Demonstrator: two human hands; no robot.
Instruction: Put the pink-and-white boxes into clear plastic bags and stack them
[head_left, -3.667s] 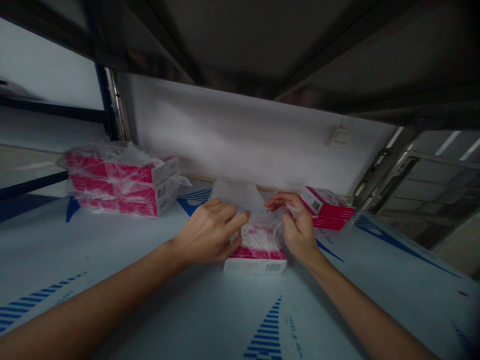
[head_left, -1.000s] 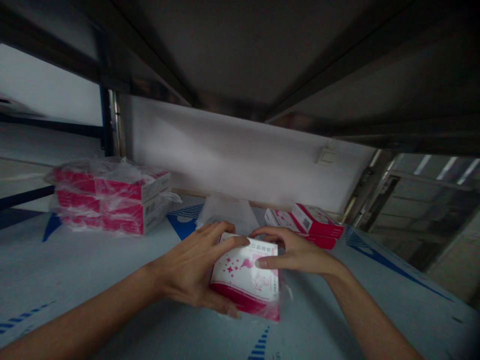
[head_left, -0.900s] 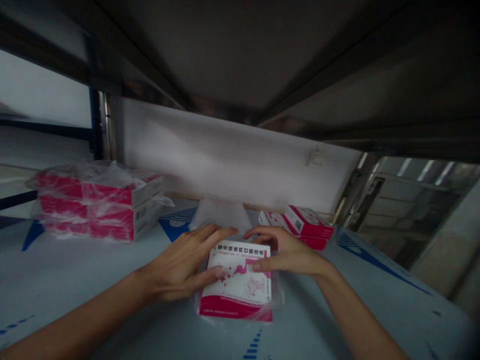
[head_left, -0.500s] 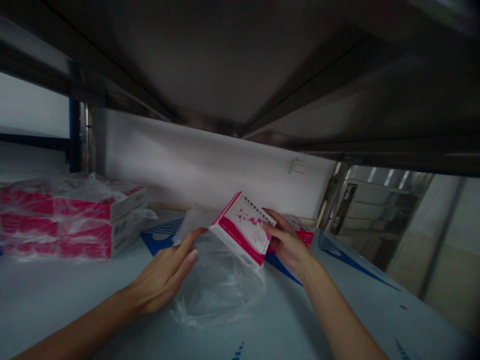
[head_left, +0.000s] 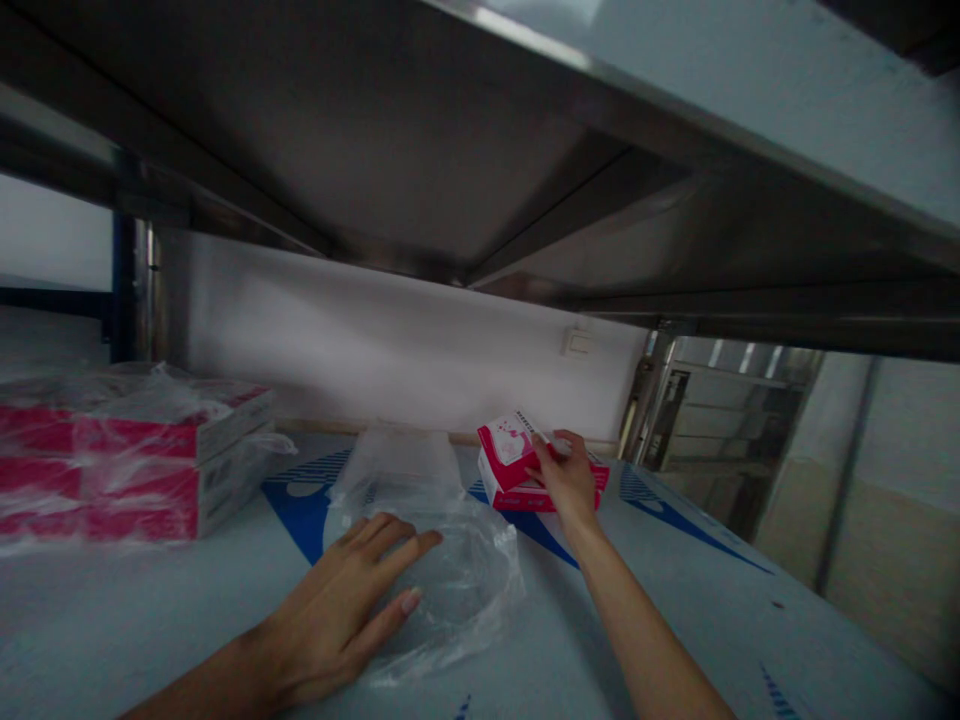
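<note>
Dim light, soft shadows — edges warped

A stack of shrink-wrapped red-and-white boxes [head_left: 139,470] is sitting at the left edge of the frame, its loose plastic catching the light. Blue-and-white printed protective film [head_left: 682,600] is covering the work surface and running across the lower part of the frame. A stainless steel shelf [head_left: 337,170] is spanning the top of the frame overhead, and a steel upright [head_left: 144,290] is standing at the left beside a blue frame post [head_left: 118,290]. Behind, a white wall [head_left: 375,350] is carrying a small switch plate [head_left: 576,342] near its right end, while a pale wall [head_left: 892,520] is showing at far right.
</note>
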